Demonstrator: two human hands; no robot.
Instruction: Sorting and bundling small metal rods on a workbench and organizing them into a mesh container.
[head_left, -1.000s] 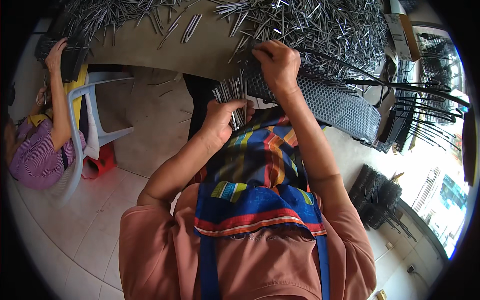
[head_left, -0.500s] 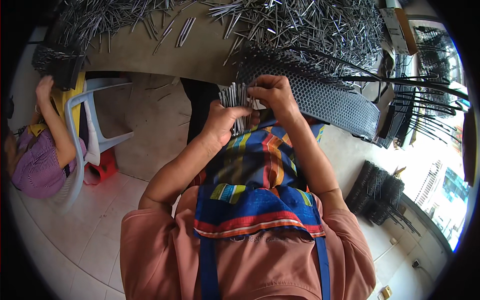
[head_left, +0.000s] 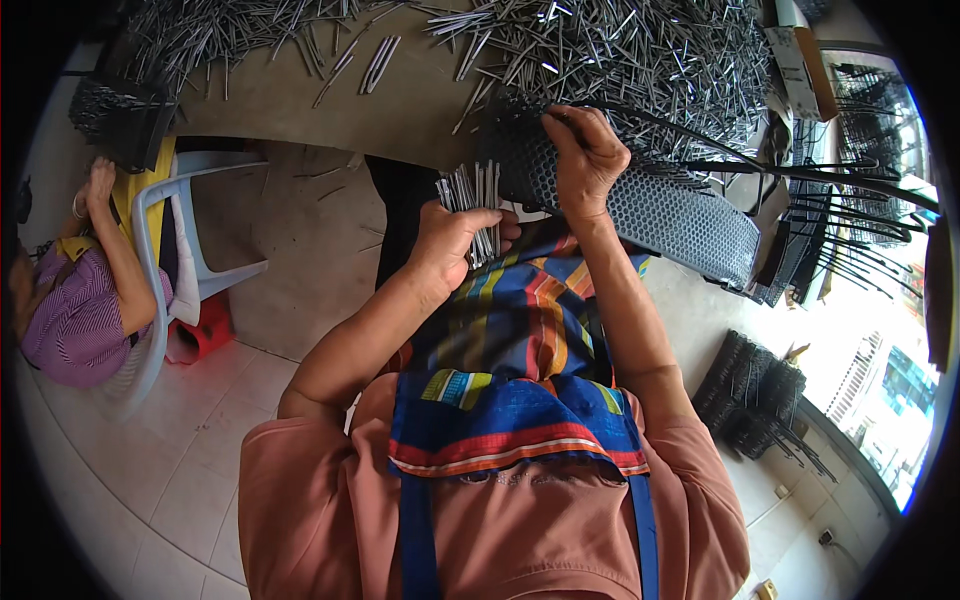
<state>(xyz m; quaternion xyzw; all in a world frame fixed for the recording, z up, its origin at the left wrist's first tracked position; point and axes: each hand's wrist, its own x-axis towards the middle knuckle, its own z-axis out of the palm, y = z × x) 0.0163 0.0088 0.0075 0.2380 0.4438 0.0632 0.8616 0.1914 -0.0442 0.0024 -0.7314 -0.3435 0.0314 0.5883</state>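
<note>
1. Left hand (head_left: pixel 452 240) is fisted tight around a bundle of thin metal rods (head_left: pixel 474 205), rod tips sticking up above the fingers, held just near of the table edge (head_left: pixel 300 120) over the lap.
2. Right hand (head_left: pixel 585 160) is curled down, fingertips pinched on the top of the black perforated mesh panel (head_left: pixel 650 205), which leans from the table edge down to the right. Cannot tell if a single rod is between those fingers.
3. Rods look stiff, smooth, light singly but heavier as a bunch; likely slippery, so a full-fist grip around the middle keeps them from fanning out.
4. Mesh panel looks semi-rigid, curved, light; holes give good finger purchase, best held along the top rim.
5. Far side: big loose heap of the same rods (head_left: pixel 620 50) across the table, more scattered far left.
6. Left edge: another person (head_left: pixel 80 300) seated by a plastic chair (head_left: pixel 190 250). Right: black wire frames (head_left: pixel 860 200) stacked.
</note>
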